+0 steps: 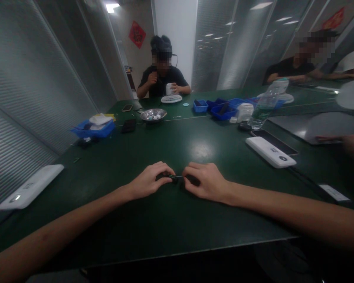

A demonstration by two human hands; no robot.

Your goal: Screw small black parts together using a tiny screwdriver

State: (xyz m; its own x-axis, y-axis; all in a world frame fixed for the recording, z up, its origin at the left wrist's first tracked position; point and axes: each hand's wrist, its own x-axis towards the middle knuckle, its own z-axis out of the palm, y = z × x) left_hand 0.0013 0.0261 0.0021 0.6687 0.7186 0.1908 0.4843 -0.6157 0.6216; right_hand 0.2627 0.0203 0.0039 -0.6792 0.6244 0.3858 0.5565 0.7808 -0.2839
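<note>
Both hands meet over the green table [147, 228], near its front edge. My left hand [150, 179] is closed, thumb and fingers pinching a small dark object with greenish specks [173, 177]; its kind is too small and covered to make out. Closed too is my right hand [205, 180], with its fingers round the dark handle of what looks like a small screwdriver [179, 177]. The thin metal shaft points left and reaches the dark object. Where the tip meets it cannot be seen clearly.
White power banks lie left [32, 186] and right [270, 151], the right one beside a phone [274, 142] and a water bottle [264, 110]. Farther back are a metal bowl [153, 121] and blue trays [94, 133]. A person [163, 74] sits opposite; others are at right.
</note>
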